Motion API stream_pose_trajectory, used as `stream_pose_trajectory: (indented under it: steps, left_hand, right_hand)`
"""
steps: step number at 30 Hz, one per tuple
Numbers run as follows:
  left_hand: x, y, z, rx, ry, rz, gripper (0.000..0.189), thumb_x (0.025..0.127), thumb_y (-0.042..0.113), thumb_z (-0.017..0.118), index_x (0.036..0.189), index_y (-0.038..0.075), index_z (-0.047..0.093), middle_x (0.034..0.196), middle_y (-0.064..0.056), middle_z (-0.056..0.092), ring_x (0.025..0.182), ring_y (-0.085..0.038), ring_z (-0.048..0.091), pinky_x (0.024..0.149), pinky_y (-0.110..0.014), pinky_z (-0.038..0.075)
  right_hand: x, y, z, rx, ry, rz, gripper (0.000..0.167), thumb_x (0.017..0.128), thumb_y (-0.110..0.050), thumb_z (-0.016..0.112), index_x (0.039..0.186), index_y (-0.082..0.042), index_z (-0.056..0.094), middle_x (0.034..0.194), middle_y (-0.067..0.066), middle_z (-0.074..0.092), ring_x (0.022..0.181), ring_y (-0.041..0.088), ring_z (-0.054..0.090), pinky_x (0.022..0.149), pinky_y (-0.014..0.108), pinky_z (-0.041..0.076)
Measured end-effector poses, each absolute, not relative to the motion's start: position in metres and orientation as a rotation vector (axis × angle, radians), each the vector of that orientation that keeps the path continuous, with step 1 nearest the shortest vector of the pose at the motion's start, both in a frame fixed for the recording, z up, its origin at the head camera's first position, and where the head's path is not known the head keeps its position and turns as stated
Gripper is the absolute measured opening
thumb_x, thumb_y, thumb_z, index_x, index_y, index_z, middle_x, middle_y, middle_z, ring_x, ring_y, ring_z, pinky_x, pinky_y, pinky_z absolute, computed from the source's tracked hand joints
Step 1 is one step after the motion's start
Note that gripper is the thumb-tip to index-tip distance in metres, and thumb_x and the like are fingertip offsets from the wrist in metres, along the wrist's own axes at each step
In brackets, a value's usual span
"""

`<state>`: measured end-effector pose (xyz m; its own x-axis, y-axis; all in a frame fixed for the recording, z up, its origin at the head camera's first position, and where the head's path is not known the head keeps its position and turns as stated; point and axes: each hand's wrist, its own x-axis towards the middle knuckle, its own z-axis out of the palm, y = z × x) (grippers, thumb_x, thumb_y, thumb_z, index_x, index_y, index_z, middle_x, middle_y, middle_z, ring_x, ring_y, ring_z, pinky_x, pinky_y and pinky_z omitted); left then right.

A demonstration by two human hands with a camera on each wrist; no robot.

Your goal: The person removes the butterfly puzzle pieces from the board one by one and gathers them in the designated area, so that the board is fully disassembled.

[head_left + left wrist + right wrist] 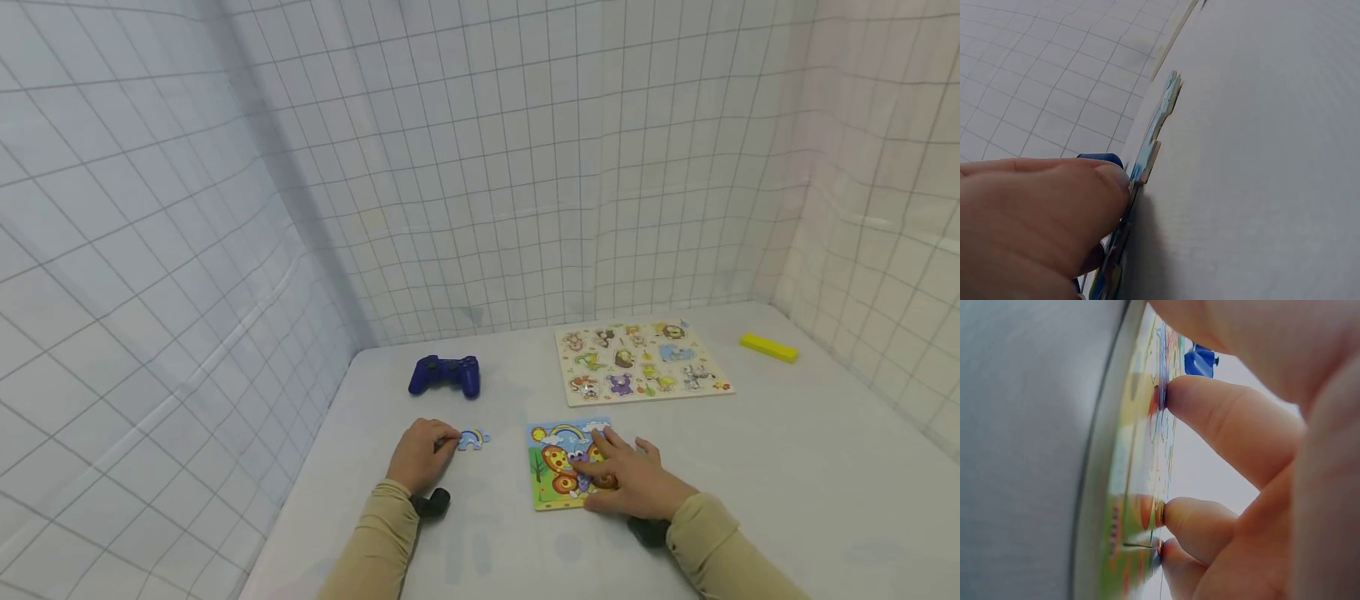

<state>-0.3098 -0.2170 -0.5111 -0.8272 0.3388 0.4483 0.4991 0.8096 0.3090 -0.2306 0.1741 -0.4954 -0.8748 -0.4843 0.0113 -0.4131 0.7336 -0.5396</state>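
Puzzle piece [473,440], light blue and bearing a rainbow, is lying on the white table [517,554], at the fingertips of the left hand [422,454]. This grip is nearly closed: thumb and finger are pinching the edge of the piece, and its knobbed end is pointing away from them. The right hand [636,479] is spreading its fingers, grasping nothing; its fingertips are touching the butterfly puzzle [555,505], whose board is holding a picture with sun, rainbow and tree. Beyond this hand, the animal board [572,368] is carrying many figures, among them a purple one and a lion.
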Motion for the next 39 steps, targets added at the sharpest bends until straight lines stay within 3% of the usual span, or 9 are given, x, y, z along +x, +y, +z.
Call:
stream_pose_trajectory:
  steps: [8, 17, 24, 30, 34, 39]
  left_hand:
    - [-0.306, -0.218, -0.508, -0.656, -2.647, -0.626, 0.012, 0.087, 0.022, 0.082, 0.098, 0.018, 0.083, 0.102, 0.003, 0.077, 0.096, -0.021, 0.066, 0.088, -0.042, 0.053]
    - [-0.304, -0.211, -0.507, -0.591, -2.453, -0.728, 0.014, 0.092, 0.017, 0.074, 0.104, 0.015, 0.082, 0.104, 0.000, 0.076, 0.099, -0.025, 0.066, 0.083, -0.048, 0.049]
    - [-0.297, -0.138, -0.481, -0.685, -2.596, -0.967, 0.019, 0.101, 0.020, 0.068, 0.114, 0.011, 0.077, 0.102, -0.001, 0.073, 0.087, -0.014, 0.067, 0.074, -0.029, 0.054]
    - [-0.300, -0.077, -0.476, -0.779, -2.851, -1.107, 0.027, 0.102, 0.023, 0.066, 0.125, 0.011, 0.072, 0.114, -0.003, 0.073, 0.099, -0.014, 0.069, 0.085, -0.030, 0.055]
    - [-0.302, -0.056, -0.488, -0.743, -2.855, -1.128, 0.024, 0.097, 0.020, 0.072, 0.119, 0.012, 0.073, 0.108, -0.002, 0.069, 0.093, -0.010, 0.066, 0.081, -0.027, 0.054]
    - [-0.301, -0.039, -0.508, -0.788, -2.805, -1.028, 0.019, 0.094, 0.024, 0.074, 0.111, 0.017, 0.078, 0.104, 0.004, 0.063, 0.088, -0.003, 0.056, 0.079, -0.022, 0.049]
  right_hand:
    - [-0.230, 0.173, -0.494, -0.719, 2.799, -0.823, 0.061, 0.088, -0.059, 0.073, 0.142, -0.031, 0.064, 0.166, 0.024, 0.027, 0.156, 0.046, 0.014, 0.111, 0.078, 0.004]
    - [-0.228, 0.170, -0.491, -0.727, 2.794, -0.807, 0.061, 0.089, -0.057, 0.073, 0.142, -0.028, 0.064, 0.165, 0.026, 0.028, 0.155, 0.048, 0.014, 0.111, 0.079, 0.006]
    - [-0.228, 0.169, -0.489, -0.719, 2.801, -0.790, 0.061, 0.089, -0.057, 0.072, 0.142, -0.026, 0.064, 0.164, 0.027, 0.028, 0.155, 0.049, 0.015, 0.111, 0.079, 0.007]
    - [-0.234, 0.166, -0.490, -0.733, 2.806, -0.778, 0.062, 0.089, -0.059, 0.072, 0.142, -0.028, 0.064, 0.165, 0.025, 0.029, 0.155, 0.049, 0.015, 0.111, 0.078, 0.009]
    - [-0.236, 0.164, -0.493, -0.778, 2.803, -0.790, 0.061, 0.091, -0.060, 0.069, 0.142, -0.028, 0.064, 0.165, 0.025, 0.029, 0.155, 0.049, 0.016, 0.110, 0.080, 0.009]
    - [-0.234, 0.169, -0.496, -0.748, 2.890, -0.796, 0.046, 0.094, -0.054, 0.068, 0.133, -0.028, 0.071, 0.161, 0.022, 0.038, 0.153, 0.047, 0.025, 0.109, 0.078, 0.015]
